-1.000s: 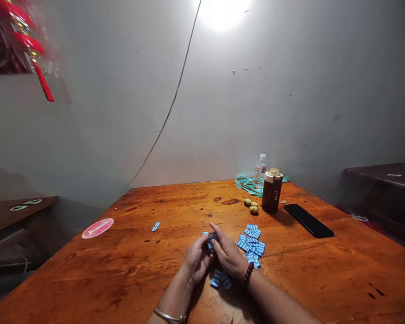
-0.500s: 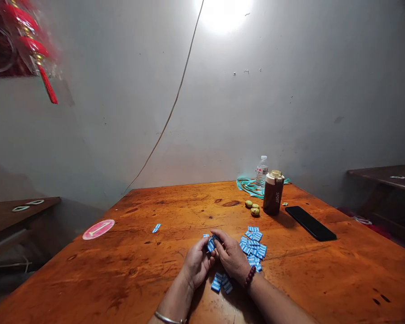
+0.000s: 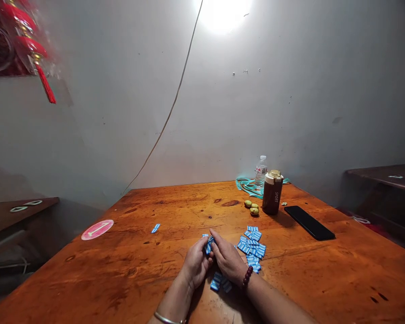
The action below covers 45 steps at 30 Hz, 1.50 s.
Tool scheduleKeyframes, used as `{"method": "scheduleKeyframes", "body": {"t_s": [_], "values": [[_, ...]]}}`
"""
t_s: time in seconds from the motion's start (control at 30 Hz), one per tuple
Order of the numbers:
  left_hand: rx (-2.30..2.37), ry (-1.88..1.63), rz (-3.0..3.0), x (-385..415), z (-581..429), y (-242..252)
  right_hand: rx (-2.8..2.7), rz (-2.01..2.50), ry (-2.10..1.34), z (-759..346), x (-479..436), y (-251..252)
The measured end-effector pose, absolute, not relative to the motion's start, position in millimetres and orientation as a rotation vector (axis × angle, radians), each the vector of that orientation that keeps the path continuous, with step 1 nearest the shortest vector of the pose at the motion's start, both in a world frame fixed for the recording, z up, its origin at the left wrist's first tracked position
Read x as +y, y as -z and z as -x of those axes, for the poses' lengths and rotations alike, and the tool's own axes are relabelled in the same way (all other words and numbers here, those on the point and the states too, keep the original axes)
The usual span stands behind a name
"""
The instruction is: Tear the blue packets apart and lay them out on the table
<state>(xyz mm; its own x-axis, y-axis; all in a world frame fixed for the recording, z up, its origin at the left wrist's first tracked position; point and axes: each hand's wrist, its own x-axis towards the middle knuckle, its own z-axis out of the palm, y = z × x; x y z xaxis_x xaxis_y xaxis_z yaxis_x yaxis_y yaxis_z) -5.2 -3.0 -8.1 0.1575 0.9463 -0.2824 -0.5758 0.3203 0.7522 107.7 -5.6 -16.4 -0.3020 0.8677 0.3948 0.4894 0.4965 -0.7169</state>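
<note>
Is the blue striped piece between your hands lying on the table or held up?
Held up: the blue striped piece is pinched between the left hand and right hand, above the wooden table.

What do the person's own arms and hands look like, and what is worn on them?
The left hand and right hand are bare, without gloves, and the forearms show no sleeves. A thin silver-coloured bangle circles the left wrist. A bracelet of round dark red beads circles the right wrist.
</note>
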Motion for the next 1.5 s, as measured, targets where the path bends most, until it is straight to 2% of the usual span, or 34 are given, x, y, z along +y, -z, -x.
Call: {"method": "scheduleKeyframes", "body": {"t_s": [0.57, 0.8, 0.97, 1.13, 1.4, 1.5], "values": [[0.990, -1.257, -0.908, -3.6, 5.2, 7.6, -1.756, 1.003, -0.563, -108.4, -9.2, 4.9], [0.964, -1.238, -0.940, -5.6, 7.1, 3.7, -1.524, 1.022, -0.741, -115.6, 2.2, 6.7], [1.017, -1.209, -1.192, -4.5, 4.7, 6.1, -1.338, 0.985, -0.967, -120.5, 9.0, 7.0], [1.095, -1.206, -1.223, -2.2, 4.4, 11.5, -1.268, 1.004, -1.036, -114.0, 8.6, 11.5], [1.066, -1.223, -1.127, -1.8, -1.4, 15.8, -1.485, 1.148, -0.791, -109.0, 4.8, 17.5], [1.046, -1.216, -1.137, -1.7, -3.3, 15.6, -1.499, 1.114, -0.801, -108.0, 2.8, 16.0]]}}
